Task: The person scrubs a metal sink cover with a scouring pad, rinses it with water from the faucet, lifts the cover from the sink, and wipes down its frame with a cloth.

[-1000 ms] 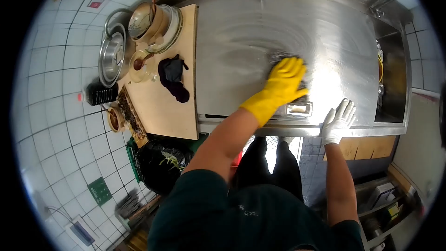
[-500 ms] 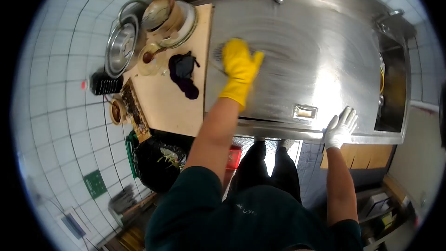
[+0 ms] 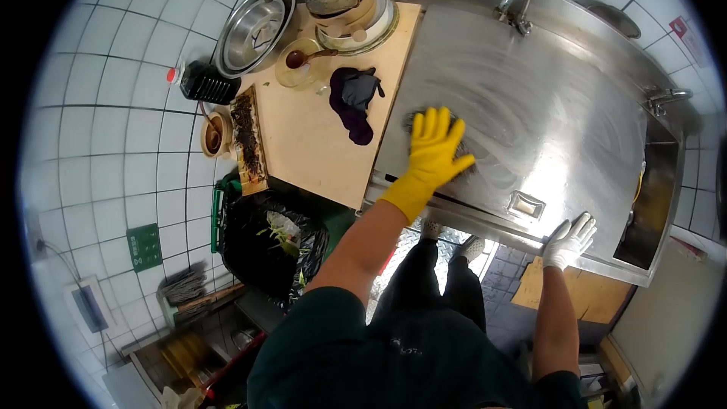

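My left hand (image 3: 435, 148), in a yellow rubber glove, presses a dark, wiry steel wool scrubber (image 3: 463, 157) against the steel counter (image 3: 522, 83). Its fingers are spread over the scrubber, which shows at the edges of the glove and is otherwise hidden beneath it. Pale curved smears mark the metal around it. My right hand (image 3: 569, 241), in a white glove, lies flat and open at the counter's front right edge, holding nothing. Between the two hands is a small recessed handle (image 3: 526, 206) in the steel.
Left of the steel, a wooden board (image 3: 318, 148) bears a dark cloth (image 3: 354, 102), a glass bowl (image 3: 297, 64), a stacked pot (image 3: 341, 0) and a metal basin (image 3: 256, 34). Taps (image 3: 518, 4) stand behind. A sink (image 3: 644, 216) is at right, a lined bin (image 3: 265, 238) below left.
My left hand has moved with the scrubber toward the counter's front edge, and its fingers look more spread. The camera view has turned. My right hand stays on the edge.
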The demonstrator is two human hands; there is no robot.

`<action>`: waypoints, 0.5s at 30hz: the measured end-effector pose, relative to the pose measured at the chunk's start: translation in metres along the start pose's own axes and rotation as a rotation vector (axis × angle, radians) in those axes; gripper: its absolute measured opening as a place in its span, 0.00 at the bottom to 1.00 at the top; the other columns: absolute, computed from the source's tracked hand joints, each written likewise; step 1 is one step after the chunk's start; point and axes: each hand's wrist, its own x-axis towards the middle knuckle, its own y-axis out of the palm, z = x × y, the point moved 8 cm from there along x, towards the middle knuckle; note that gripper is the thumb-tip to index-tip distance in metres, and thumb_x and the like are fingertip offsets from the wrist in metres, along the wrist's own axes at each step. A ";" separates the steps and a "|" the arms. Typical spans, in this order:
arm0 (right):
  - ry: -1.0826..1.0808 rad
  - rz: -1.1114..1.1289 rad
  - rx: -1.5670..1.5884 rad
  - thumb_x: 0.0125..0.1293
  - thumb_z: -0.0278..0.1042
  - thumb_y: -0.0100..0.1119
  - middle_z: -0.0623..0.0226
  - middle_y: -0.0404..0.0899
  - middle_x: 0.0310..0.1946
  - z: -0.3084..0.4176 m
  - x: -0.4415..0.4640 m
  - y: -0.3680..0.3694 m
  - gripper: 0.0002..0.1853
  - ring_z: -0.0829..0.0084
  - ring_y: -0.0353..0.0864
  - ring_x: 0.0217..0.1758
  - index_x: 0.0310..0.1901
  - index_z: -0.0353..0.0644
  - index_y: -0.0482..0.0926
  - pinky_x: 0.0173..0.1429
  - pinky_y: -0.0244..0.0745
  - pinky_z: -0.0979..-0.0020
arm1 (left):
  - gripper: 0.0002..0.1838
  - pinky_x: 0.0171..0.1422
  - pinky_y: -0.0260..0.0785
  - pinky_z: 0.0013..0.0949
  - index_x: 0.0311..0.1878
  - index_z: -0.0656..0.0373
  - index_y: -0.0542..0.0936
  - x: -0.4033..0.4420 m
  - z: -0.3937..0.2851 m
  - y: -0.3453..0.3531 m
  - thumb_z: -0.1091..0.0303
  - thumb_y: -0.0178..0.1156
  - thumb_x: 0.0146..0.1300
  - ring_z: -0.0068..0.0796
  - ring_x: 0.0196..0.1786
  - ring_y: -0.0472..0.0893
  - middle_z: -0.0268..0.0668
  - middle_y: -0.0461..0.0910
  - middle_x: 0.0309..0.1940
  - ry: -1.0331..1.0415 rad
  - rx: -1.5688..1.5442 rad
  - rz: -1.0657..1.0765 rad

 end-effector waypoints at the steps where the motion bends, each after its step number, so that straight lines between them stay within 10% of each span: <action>1: -0.013 -0.016 0.001 0.88 0.55 0.43 0.52 0.52 0.93 0.002 -0.001 -0.002 0.39 0.49 0.48 0.96 0.92 0.46 0.55 0.96 0.45 0.46 | 0.42 0.82 0.63 0.65 0.73 0.56 0.83 0.000 0.015 0.001 0.39 0.77 0.62 0.66 0.77 0.72 0.60 0.74 0.78 -0.053 0.023 -0.019; 6: 0.005 -0.006 0.048 0.88 0.54 0.43 0.52 0.53 0.93 0.002 0.000 -0.010 0.38 0.48 0.49 0.96 0.91 0.45 0.56 0.96 0.45 0.46 | 0.37 0.73 0.70 0.64 0.71 0.55 0.85 0.021 0.028 0.041 0.42 0.76 0.64 0.65 0.74 0.74 0.61 0.75 0.76 -0.168 0.027 -0.065; 15: -0.005 -0.009 0.039 0.89 0.54 0.44 0.54 0.53 0.93 0.000 0.001 -0.005 0.38 0.49 0.49 0.96 0.92 0.47 0.54 0.96 0.45 0.46 | 0.33 0.75 0.72 0.58 0.66 0.56 0.84 -0.016 -0.099 0.048 0.46 0.76 0.63 0.57 0.69 0.81 0.50 0.81 0.71 0.363 -0.315 -0.023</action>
